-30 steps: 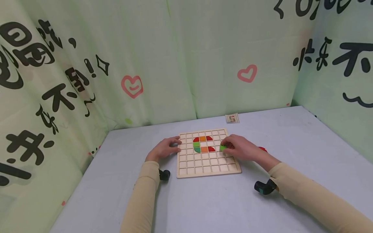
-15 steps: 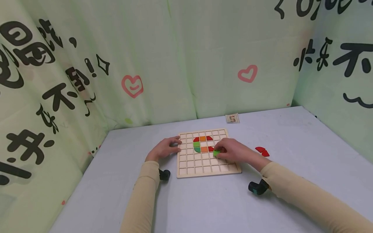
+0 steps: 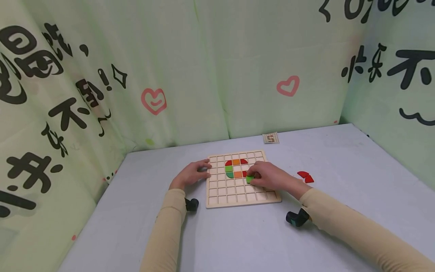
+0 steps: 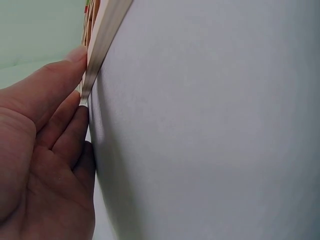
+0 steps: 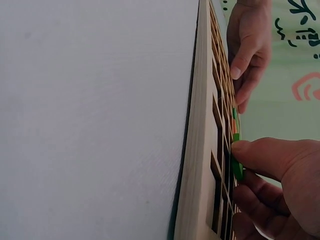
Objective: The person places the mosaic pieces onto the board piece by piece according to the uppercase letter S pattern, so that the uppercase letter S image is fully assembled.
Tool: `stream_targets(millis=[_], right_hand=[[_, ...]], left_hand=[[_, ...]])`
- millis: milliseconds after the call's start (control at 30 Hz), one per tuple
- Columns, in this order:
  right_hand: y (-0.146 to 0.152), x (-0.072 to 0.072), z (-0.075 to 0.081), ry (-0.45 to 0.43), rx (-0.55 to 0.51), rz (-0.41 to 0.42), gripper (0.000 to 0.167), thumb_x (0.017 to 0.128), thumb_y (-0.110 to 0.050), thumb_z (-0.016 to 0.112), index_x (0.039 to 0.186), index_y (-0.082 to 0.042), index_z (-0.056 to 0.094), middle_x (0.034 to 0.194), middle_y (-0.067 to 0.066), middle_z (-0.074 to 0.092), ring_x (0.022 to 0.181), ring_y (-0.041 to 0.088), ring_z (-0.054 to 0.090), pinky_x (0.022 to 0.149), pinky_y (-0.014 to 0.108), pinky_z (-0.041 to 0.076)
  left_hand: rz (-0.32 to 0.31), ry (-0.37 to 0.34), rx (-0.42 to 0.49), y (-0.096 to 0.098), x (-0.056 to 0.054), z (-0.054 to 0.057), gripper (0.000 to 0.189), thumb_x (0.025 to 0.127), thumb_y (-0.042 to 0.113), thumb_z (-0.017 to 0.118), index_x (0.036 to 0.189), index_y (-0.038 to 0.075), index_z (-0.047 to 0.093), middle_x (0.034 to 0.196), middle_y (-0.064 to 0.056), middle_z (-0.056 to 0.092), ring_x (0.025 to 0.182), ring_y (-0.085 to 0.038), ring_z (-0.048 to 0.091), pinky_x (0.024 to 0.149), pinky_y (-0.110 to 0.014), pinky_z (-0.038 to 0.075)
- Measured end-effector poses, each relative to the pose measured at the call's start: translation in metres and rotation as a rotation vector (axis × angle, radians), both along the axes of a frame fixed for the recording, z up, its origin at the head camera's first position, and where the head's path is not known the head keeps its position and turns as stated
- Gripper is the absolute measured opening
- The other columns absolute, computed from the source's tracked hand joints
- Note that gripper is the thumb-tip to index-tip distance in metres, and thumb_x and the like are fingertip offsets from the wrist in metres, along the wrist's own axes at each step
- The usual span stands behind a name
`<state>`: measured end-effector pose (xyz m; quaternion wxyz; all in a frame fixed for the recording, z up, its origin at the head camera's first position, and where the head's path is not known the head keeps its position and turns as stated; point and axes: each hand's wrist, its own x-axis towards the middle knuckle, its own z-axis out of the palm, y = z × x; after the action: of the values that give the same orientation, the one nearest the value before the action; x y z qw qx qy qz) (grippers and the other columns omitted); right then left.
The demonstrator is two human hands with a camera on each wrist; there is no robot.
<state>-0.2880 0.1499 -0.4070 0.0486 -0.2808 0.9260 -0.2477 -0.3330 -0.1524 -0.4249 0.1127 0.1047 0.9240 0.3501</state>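
Observation:
A wooden grid board [image 3: 221, 192] lies on the table. In its cells sit red, orange and green pieces, among them a light green square [image 3: 229, 169], an orange square [image 3: 238, 174] and a dark green quarter-round [image 3: 230, 175]. My right hand [image 3: 270, 176] pinches a light green tile [image 3: 249, 179] between thumb and fingers, just over the cells at the lower right of the coloured pieces. In the right wrist view this green tile [image 5: 237, 167] is close over the grid. My left hand [image 3: 191, 173] rests against the board's left edge, thumb and fingertips touching the frame [image 4: 102, 42].
Red pieces [image 3: 306, 176] lie on the table right of the board. A small card with a printed grid pattern [image 3: 270, 138] lies near the table's back edge. A pale green curtain [image 3: 217, 75] with lettering and hearts hangs behind the table.
My right hand has moved left over the board with the light green tile, baring the red pieces it had partly covered. The left hand has stayed at the board's edge.

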Motion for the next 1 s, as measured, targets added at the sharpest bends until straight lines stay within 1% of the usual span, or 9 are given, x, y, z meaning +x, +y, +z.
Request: stream_targets(millis=[233,433,733,1000], right_hand=[[-0.0027,0.0018,0.0,0.027,0.0,0.016,0.022,0.089,-0.014,0.071,0.109,-0.005,0.071,0.098,0.003,0.061,0.083,0.016,0.053,0.073,0.028,0.049],[-0.0043,0.0013,-0.0002,0.034,-0.004,0.033,0.021,0.088,-0.012,0.071,0.108,-0.005,0.072,0.097,0.003,0.061,0.082,0.016,0.052,0.072,0.028,0.049],[-0.0047,0.0009,-0.0006,0.024,-0.002,0.034,0.02,0.088,-0.013,0.07,0.106,-0.006,0.072,0.098,0.002,0.062,0.084,0.016,0.052,0.073,0.028,0.048],[-0.0033,0.0009,-0.0007,0.02,-0.003,0.026,0.019,0.088,-0.014,0.07,0.106,-0.007,0.073,0.098,0.002,0.062,0.085,0.017,0.052,0.073,0.029,0.048]], left_hand=[[0.002,-0.002,-0.005,0.0,-0.0009,-0.0009,0.036,0.09,0.022,0.07,0.125,0.016,0.067,0.152,0.005,0.041,0.146,-0.023,0.026,0.117,-0.044,0.024],[-0.005,0.004,-0.006,-0.0001,-0.0001,-0.0005,0.035,0.091,0.021,0.07,0.125,0.015,0.067,0.152,0.004,0.042,0.146,-0.024,0.026,0.117,-0.044,0.025],[0.001,0.011,0.002,0.0006,0.0006,-0.0006,0.035,0.091,0.021,0.07,0.125,0.014,0.067,0.152,0.002,0.042,0.145,-0.024,0.027,0.117,-0.045,0.025],[0.017,0.003,0.002,0.0019,0.0002,0.0002,0.036,0.09,0.022,0.071,0.124,0.014,0.067,0.152,0.002,0.043,0.145,-0.024,0.028,0.117,-0.044,0.024]])
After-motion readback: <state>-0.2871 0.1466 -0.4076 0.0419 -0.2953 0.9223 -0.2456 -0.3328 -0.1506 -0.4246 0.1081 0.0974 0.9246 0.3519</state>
